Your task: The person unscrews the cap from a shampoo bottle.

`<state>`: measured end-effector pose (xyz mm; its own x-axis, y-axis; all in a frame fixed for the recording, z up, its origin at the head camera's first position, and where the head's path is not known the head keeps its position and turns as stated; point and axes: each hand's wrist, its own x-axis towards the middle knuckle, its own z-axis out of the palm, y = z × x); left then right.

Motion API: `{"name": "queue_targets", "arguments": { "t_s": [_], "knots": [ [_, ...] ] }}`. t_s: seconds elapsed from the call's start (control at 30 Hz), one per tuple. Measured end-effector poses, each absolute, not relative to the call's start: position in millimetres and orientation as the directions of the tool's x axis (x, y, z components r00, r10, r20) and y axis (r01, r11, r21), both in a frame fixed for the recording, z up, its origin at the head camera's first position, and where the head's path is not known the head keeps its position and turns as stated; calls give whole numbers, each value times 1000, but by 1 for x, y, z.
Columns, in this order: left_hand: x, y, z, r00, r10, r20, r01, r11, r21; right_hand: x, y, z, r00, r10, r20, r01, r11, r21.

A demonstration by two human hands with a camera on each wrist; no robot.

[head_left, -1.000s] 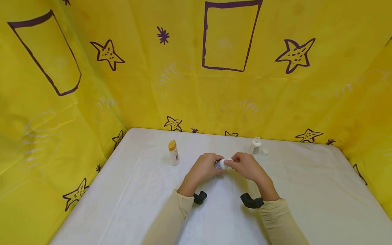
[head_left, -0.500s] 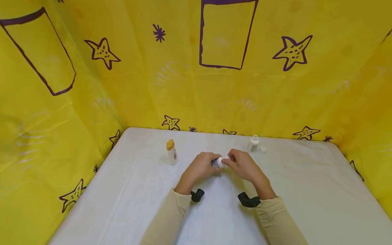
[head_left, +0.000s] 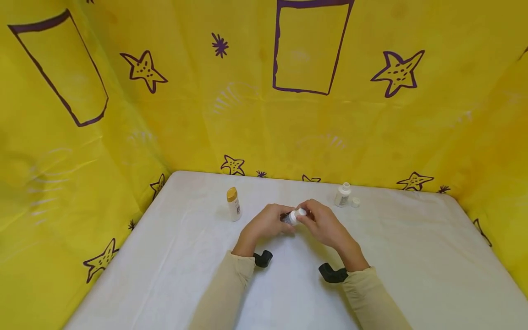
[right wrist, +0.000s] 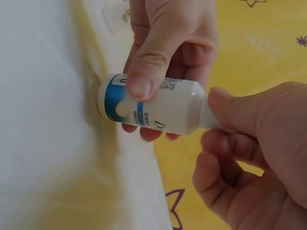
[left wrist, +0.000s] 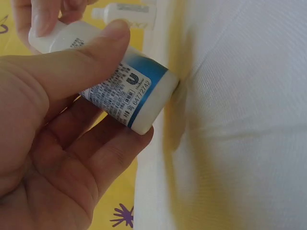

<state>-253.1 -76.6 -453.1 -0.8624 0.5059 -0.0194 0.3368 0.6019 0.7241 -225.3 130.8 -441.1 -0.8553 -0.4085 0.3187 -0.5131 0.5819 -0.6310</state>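
Observation:
My left hand (head_left: 266,223) grips a small white bottle (right wrist: 175,103) by its body, the thumb across the printed label. A blue band circles the bottle near its base, and the bottle lies tilted in the hand. At its other end, the thumb and fingers of my right hand (head_left: 326,224) pinch the white cap (right wrist: 207,114). In the right wrist view the cap is partly covered by that thumb. Both hands are over the middle of the white table (head_left: 288,293), in front of me.
An uncapped white bottle (head_left: 342,196) stands at the back right, a loose white cap (head_left: 355,202) beside it. Left of the hands stands a cream bottle with a yellow cap (head_left: 232,194). Yellow cloth (head_left: 247,123) with purple drawings walls the table's back and sides.
The bottle's capped end has turned slightly upward and shows more between the hands. My right fingers have shifted round the cap. The standing bottles have stayed in place.

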Motion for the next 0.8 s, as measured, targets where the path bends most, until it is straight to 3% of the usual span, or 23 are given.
{"name": "queue_targets", "arguments": {
  "t_s": [0.4, 0.63, 0.8],
  "knots": [
    [-252, -73, -451, -873, 487, -38, 317, 624, 715, -223, 138, -433, -861, -442, 251, -490, 589, -643],
    [-252, -70, -449, -877, 479, -37, 316, 633, 707, -222, 132, -429, -967, -226, 121, -245, 671, -700],
    [-250, -68, -449, -888, 457, -48, 293, 644, 707, -222, 126, -432, -981, -145, 126, -191, 697, -691]
  ]
}}
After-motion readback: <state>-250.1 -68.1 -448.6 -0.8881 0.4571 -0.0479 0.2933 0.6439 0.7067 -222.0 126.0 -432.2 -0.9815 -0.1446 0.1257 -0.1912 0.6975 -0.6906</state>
